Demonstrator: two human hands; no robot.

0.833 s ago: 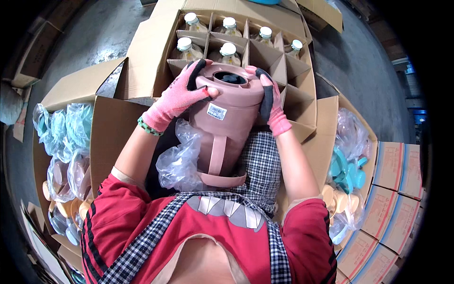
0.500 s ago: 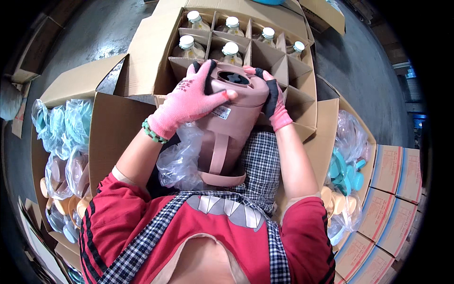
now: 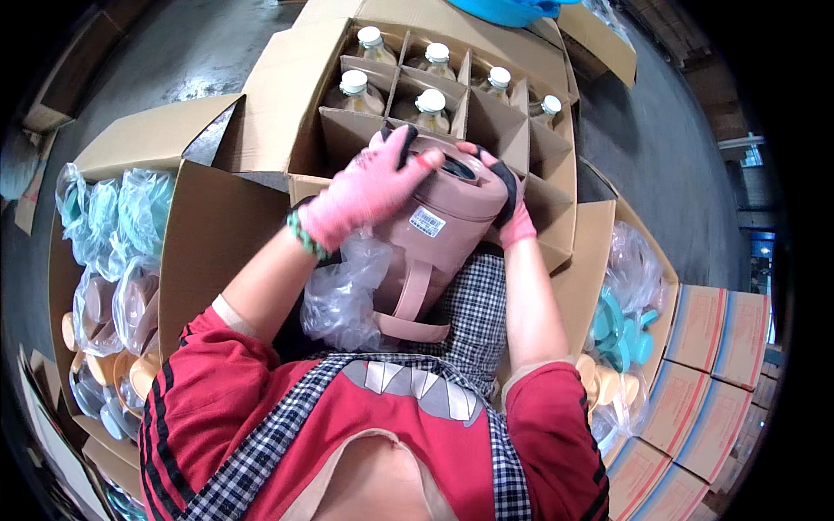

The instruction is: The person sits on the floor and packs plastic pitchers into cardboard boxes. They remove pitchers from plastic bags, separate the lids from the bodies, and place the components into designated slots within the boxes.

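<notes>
A dusty-pink insulated jug (image 3: 452, 230) with a side handle stands tilted in my lap, its round top opening facing up and away. My left hand (image 3: 369, 191), in a pink glove with black fingertips, grips the left of its top rim, the thumb lying near the opening. My right hand (image 3: 508, 200), gloved alike, holds the rim's right side; some of its fingers are hidden behind the jug. A white label (image 3: 426, 221) is on the jug's side. Crumpled clear plastic (image 3: 347, 291) hangs beside the jug, below my left wrist.
Ahead is a divided carton (image 3: 563, 204) holding several white-capped clear bottles (image 3: 431, 106). An open carton at left (image 3: 200, 252) holds bagged coloured plastic parts; another at right (image 3: 591, 260) holds similar parts. Printed boxes (image 3: 686, 391) are stacked at right. A blue basin (image 3: 508, 10) is beyond.
The jug has tipped a little to the right in my hands. My left thumb has moved up onto its top rim. The view has shifted slightly.
</notes>
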